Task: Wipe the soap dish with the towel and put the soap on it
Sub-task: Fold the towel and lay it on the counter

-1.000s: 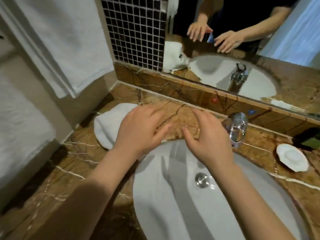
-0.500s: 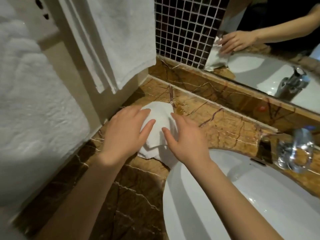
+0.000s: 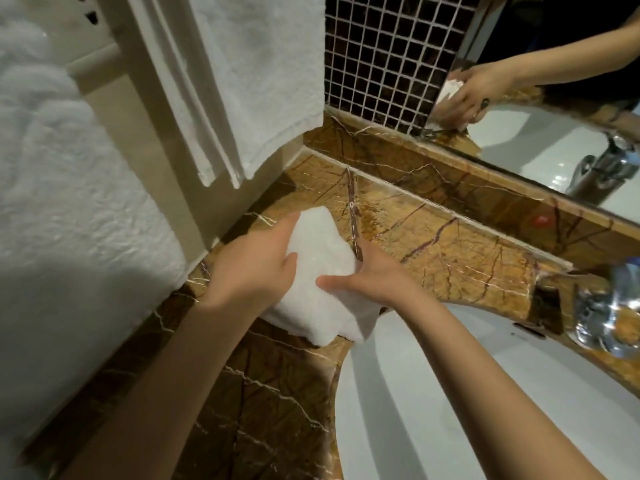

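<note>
A small white towel (image 3: 320, 271) lies bunched on the brown marble counter (image 3: 450, 258), left of the basin. My left hand (image 3: 252, 268) grips its left side, thumb on top. My right hand (image 3: 374, 278) holds its right side, with the thumb pressed across the cloth. The towel's lower edge hangs toward the basin rim. The soap dish and the soap are out of view.
The white basin (image 3: 485, 410) fills the lower right. A chrome tap (image 3: 609, 317) stands at the right edge. White towels (image 3: 263, 81) hang on the left above the counter's corner. A mirror (image 3: 554, 109) and dark mosaic tiles (image 3: 381, 57) run behind the counter.
Both hands moved left from above the basin to the towel and closed on it, gathering it up off the counter. The view swung left, so the soap dish left the frame.
</note>
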`<action>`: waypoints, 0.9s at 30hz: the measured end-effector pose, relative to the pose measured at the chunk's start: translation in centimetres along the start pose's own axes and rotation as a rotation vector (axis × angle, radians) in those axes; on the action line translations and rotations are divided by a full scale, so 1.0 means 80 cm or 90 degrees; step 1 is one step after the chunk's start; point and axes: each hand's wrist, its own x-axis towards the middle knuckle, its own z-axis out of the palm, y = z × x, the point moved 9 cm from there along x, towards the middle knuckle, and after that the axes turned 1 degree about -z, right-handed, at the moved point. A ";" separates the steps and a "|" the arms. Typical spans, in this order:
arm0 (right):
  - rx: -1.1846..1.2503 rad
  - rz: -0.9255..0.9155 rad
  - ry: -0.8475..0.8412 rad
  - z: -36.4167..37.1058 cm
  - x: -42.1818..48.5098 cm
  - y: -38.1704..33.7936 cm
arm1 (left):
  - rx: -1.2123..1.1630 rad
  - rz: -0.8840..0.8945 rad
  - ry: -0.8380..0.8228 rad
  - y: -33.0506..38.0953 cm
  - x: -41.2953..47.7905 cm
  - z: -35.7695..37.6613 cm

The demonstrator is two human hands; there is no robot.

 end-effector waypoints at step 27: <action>0.682 0.052 0.022 -0.076 -0.044 0.055 | -0.641 -0.044 -0.011 0.053 0.054 -0.034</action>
